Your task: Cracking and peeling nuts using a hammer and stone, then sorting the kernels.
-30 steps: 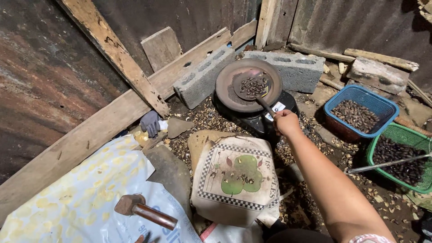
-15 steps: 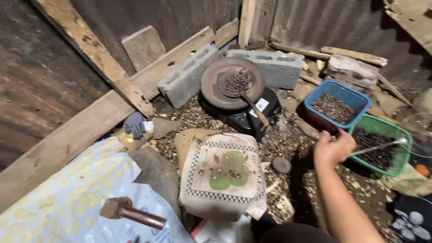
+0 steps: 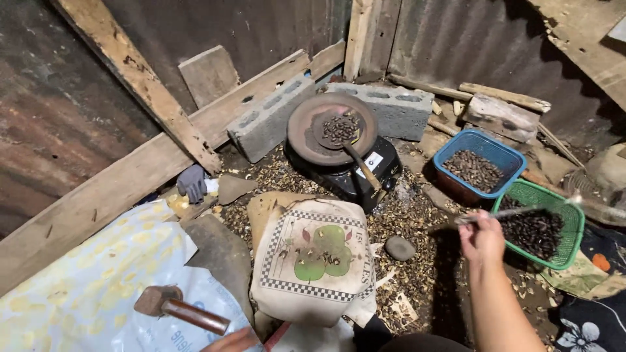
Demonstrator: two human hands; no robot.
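Right hand: right hand [image 3: 481,236] is closed around the handle end of a thin metal rod [image 3: 521,210], which is blurred; its far end reaches past the green basket [image 3: 568,244].
Left hand: only a sliver shows at the bottom edge near the hammer [image 3: 179,308]; cannot tell whether it grips anything.
Rod position: it lies above the near rim of the green basket, over the dark kernels [image 3: 531,231] heaped there.
Step in hand (judged): tool taken up beside the basket; kernels not yet scooped or stirred.
Next move calls for (judged): lowering the far end into the heap without tipping the light basket.
Blue basket [image 3: 481,168]: just beside the green one, also holding dark kernels.
Round pan [image 3: 332,127]: sits on a black burner [image 3: 355,173], a ladle [image 3: 339,130] of kernels resting in it, unattended.
Patterned cloth [image 3: 314,257]: spread near the person, a few kernels on it.
Floor: strewn with shell fragments.
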